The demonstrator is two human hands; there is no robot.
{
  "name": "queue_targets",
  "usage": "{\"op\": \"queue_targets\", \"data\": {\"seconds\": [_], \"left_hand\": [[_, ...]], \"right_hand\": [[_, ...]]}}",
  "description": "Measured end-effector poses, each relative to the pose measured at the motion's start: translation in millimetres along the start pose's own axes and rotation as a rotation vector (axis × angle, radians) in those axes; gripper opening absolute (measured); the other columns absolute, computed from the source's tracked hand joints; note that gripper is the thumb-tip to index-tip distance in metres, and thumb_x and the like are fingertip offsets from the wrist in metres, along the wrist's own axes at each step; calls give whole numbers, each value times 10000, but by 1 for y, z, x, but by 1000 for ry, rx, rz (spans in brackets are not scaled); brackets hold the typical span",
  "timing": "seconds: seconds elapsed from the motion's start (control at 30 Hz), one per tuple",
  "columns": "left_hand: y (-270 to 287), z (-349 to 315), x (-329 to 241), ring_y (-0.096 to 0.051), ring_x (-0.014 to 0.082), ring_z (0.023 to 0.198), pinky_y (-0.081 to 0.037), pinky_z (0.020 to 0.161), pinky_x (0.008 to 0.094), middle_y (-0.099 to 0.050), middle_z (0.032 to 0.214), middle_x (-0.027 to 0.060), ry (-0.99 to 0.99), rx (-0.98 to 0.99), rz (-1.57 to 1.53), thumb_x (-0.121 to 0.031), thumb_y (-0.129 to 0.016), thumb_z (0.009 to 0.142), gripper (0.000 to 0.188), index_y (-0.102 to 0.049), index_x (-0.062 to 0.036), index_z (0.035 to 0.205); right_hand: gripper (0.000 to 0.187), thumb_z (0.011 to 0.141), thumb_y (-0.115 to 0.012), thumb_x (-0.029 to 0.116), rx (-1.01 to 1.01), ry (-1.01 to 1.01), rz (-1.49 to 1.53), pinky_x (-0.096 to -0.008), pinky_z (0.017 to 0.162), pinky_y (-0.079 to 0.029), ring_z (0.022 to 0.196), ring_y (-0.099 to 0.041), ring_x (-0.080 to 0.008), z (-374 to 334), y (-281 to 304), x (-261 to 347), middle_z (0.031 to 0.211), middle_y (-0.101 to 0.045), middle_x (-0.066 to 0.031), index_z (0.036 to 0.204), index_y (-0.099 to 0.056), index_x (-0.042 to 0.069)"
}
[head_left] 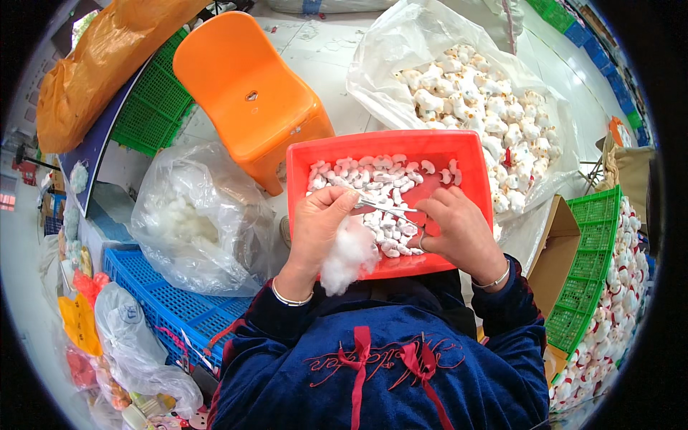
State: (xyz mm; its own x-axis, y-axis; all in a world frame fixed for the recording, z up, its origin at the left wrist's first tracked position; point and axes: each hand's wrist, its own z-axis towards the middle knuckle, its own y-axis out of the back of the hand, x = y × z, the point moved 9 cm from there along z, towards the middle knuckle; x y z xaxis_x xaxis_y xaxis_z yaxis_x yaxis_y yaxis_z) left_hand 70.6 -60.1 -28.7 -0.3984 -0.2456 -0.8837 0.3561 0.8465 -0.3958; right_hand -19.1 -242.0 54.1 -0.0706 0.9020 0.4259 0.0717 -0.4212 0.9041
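Observation:
Over a red plastic tub [301,147] my two hands work close together. My left hand [315,226] is closed, with a wad of white fibre stuffing [350,256] held under its fingers. Its thumb and fingertip pinch at the tip of slim metal forceps [387,208]; a small piece there is too small to make out. My right hand [459,228] is closed around the ring-handled end of the forceps. Below the hands, many small white stuffed fabric pieces [358,172] lie in the tub, with a few apart at its right side.
An orange stool [247,93] stands beyond the tub to the left. A clear bag of stuffing [193,222] rests by a blue crate [154,287]. At far right of the tub is a big bag of small white plush toys [494,107]. A cardboard box [555,251] and green crate [591,265] stand right.

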Motion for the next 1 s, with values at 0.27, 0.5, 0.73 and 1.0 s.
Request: {"op": "queue_targets", "data": {"seconds": [0.27, 0.5, 0.73, 1.0], "left_hand": [[-4, -2, -5, -669, 81, 850, -533, 765, 238, -732, 932, 22, -89, 0, 52, -133, -718, 994, 131, -728, -3, 1007], [8, 0, -5, -683, 111, 713, -540, 666, 260, -703, 863, 24, -24, -30, -5, -148, -709, 1003, 143, -705, -7, 979], [4, -2, -5, -694, 123, 706, -544, 662, 253, -700, 854, 22, -29, -10, 22, -160, -719, 998, 153, -711, -8, 984], [-7, -4, -5, -656, 103, 716, -522, 684, 245, -690, 844, 22, -78, 40, 16, -159, -697, 1014, 160, -727, -2, 1006]], "right_hand": [[552, 709, -861, 174, -45, 37, -8, -480, 974, -471, 1154, -569, -370, 1, 4, 5, 1127, -604, -158, 1191, -631, 31], [342, 762, -838, 248, 126, 17, 204, -433, 719, -542, 824, -695, -336, -8, -3, -9, 875, -710, -136, 1025, -727, 58], [348, 748, -860, 283, 108, 23, 205, -432, 709, -536, 816, -695, -336, -5, -6, -3, 871, -713, -141, 986, -741, 59], [421, 755, -886, 321, 75, 132, 294, -423, 754, -532, 848, -692, -339, 0, -11, -1, 888, -713, -162, 992, -749, 1]]}}
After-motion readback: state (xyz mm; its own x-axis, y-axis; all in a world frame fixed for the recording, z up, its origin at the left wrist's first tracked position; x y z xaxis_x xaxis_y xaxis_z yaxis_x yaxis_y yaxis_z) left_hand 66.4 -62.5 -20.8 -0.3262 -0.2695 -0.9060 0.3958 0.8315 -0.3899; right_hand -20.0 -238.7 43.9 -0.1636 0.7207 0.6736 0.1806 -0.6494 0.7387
